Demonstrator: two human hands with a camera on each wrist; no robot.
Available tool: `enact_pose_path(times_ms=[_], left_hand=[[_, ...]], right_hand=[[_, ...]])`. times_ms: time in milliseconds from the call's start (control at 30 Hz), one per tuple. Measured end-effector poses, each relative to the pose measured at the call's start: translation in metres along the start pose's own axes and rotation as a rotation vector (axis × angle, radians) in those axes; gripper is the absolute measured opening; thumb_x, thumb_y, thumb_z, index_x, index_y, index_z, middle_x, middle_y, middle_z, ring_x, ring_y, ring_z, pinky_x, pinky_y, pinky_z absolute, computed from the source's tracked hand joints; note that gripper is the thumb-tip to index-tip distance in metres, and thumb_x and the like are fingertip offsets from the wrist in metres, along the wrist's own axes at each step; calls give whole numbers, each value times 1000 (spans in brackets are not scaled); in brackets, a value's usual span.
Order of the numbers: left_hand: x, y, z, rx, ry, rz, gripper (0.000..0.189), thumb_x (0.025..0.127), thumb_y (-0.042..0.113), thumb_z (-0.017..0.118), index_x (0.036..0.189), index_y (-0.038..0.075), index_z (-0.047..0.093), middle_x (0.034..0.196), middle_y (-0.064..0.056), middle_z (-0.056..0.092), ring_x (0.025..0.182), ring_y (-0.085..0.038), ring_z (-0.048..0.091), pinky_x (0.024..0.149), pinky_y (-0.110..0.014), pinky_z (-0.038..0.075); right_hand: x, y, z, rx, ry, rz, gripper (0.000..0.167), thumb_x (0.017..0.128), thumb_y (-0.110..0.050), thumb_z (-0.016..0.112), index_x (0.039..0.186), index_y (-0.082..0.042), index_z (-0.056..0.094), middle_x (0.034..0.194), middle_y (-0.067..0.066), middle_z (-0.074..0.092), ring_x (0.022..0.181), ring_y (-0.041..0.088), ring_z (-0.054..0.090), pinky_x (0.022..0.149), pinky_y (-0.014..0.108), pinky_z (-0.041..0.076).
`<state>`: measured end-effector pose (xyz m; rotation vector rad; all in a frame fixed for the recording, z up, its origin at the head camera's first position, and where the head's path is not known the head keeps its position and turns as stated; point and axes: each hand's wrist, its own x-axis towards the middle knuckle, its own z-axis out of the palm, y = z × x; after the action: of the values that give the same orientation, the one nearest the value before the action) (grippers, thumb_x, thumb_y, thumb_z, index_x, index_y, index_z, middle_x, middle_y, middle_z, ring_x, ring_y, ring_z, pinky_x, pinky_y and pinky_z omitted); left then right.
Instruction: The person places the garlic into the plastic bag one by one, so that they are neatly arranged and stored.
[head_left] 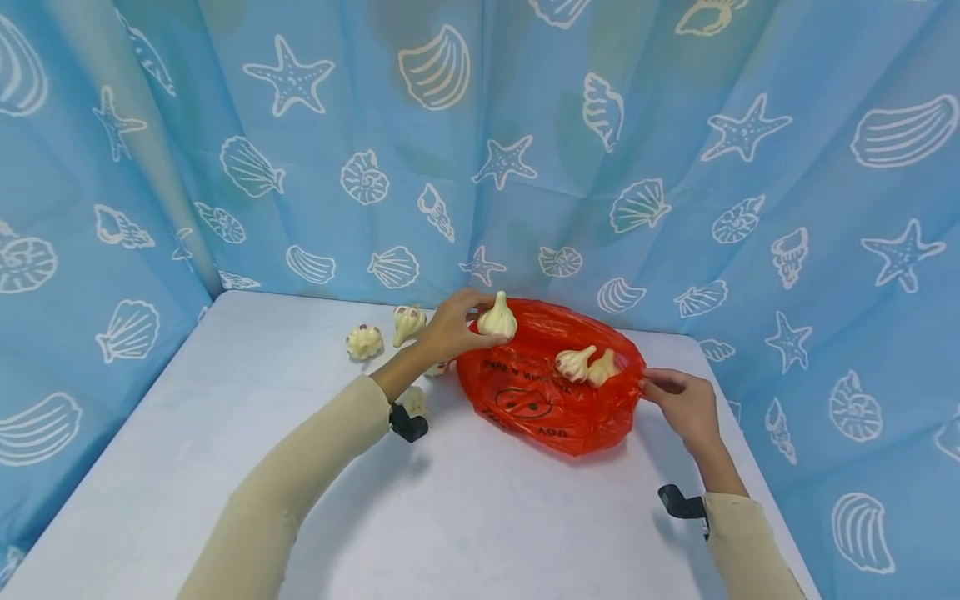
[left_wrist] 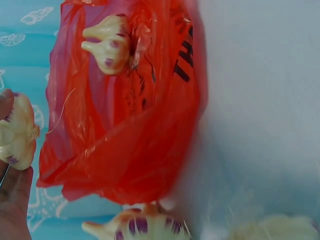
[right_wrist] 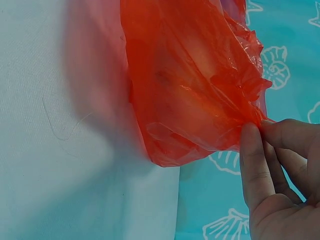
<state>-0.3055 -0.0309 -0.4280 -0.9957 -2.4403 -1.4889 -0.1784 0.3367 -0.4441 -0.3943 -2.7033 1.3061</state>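
A white table [head_left: 225,467] stood enclosed by a blue curtain [head_left: 525,125] printed with white shells and starfish. Two loose garlic bulbs [head_left: 364,342] [head_left: 407,322] lay on the table near its far-left corner, just beside one another. Another garlic bulb [head_left: 413,400] rested on the table a little nearer than those two.

Head view high, looking down; wrist views close, sharing red bag [head_left: 551,392].

A white desk [head_left: 225,467] stands enclosed on three sides by a blue curtain [head_left: 525,100] printed with white shells and starfish. Lighting is even.
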Motion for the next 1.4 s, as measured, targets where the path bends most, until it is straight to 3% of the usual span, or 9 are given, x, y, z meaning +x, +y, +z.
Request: enact_pose_path(times_ms=[233, 500, 700, 1133, 1400], left_hand=[[14, -2, 18, 117, -27, -28, 61, 75, 36, 85, 125, 8, 62, 119, -4, 60, 109, -18, 55, 92, -32, 49], [26, -3, 39, 152, -64, -8, 62, 77, 34, 83, 126, 4, 61, 120, -8, 59, 109, -20, 55, 92, -32, 49], [28, -8, 51, 172, -117, -14, 60, 79, 35, 82, 126, 5, 60, 121, -6, 59, 109, -18, 55, 92, -31, 48], [27, -11, 79, 160, -156, -66, 58, 77, 29, 83, 124, 4, 61, 114, -6, 58, 104, -18, 54, 94, -32, 47], [28, -12, 91, 169, -217, -109, 62, 81, 35, 80, 130, 5, 57, 119, -5, 58, 107, -17, 53, 96, -31, 48]], right_hand=[[2, 0, 1, 21, 9, 12, 42, 94, -30, 65, 130, -7, 62, 125, 16, 62, 107, 31, 63, 91, 40, 51], [4, 1, -1, 24, 4, 18, 42, 94, -30, 65, 130, -9, 62, 125, 14, 62, 107, 29, 64, 91, 40, 51], [4, 3, -2, 18, 11, 37, 42, 93, -31, 66, 130, -10, 62, 125, 13, 62, 108, 29, 63, 91, 39, 51], [3, 1, -1, 34, 4, 2, 41, 93, -29, 67, 129, -9, 63, 123, 13, 63, 105, 28, 64, 90, 38, 51], [-4, 3, 0, 54, 13, 24, 40, 92, -28, 68, 127, -9, 64, 123, 13, 63, 106, 28, 64, 90, 38, 51]])
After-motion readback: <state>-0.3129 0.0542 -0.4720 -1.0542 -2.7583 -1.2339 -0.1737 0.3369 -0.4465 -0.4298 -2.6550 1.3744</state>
